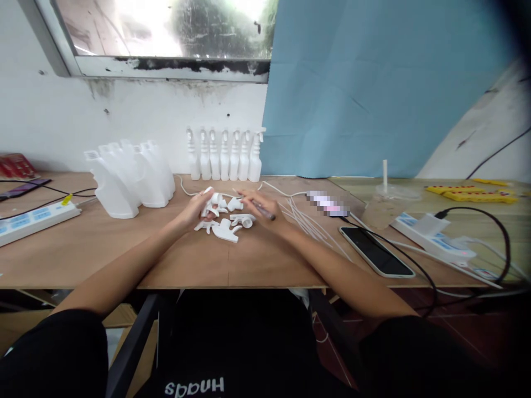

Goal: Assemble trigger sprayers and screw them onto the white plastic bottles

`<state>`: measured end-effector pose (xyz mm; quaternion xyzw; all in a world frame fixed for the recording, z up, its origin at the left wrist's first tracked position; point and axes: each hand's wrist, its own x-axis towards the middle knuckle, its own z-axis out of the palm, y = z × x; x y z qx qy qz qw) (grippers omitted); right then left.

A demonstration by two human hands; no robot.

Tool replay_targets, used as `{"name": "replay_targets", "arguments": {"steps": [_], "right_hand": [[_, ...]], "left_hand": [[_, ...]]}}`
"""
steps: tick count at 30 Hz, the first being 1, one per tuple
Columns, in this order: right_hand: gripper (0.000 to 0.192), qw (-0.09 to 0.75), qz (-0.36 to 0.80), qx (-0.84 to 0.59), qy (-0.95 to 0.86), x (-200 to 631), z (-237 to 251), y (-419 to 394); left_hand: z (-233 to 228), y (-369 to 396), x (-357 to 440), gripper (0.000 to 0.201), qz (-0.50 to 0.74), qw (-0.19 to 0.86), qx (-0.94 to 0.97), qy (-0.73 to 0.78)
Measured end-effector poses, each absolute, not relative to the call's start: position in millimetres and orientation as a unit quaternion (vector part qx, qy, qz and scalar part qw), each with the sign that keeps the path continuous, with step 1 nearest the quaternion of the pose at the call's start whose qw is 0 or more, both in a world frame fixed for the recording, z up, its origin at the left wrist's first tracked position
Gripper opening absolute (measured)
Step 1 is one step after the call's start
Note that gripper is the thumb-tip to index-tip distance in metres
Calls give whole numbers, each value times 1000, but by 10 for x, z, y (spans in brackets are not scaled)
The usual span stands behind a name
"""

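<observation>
My left hand is closed around a white spray trigger head, close to the middle of the table. Across from it, my right hand grips a dark pen whose tip points left, toward the left hand. Between and just below the hands lie several loose white trigger heads, some overlapping. Thin white dip tubes are spread on the tabletop to the right of my right hand.
White bottles without heads stand clustered at left; a row of slim spray bottles lines the wall. Power strips sit at both sides. On the right are a phone, cables, a plastic cup with a straw, and yellow packets.
</observation>
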<state>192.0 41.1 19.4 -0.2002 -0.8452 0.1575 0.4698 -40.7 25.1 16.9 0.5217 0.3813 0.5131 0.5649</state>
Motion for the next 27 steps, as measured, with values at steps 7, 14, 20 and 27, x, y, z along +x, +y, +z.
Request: {"name": "replay_targets", "arguments": {"steps": [7, 14, 20, 27], "right_hand": [[32, 430, 155, -408, -791, 2288, 180, 910], [41, 414, 241, -479, -736, 2408, 112, 1150], [54, 444, 262, -444, -733, 2400, 137, 1149], [57, 429, 342, -425, -720, 2368, 135, 1005]], "left_hand": [[195, 454, -796, 41, 447, 161, 646, 598], [24, 552, -886, 45, 304, 128, 688, 646], [6, 734, -906, 39, 360, 93, 709, 599], [295, 1509, -1107, 34, 278, 12, 675, 683]]}}
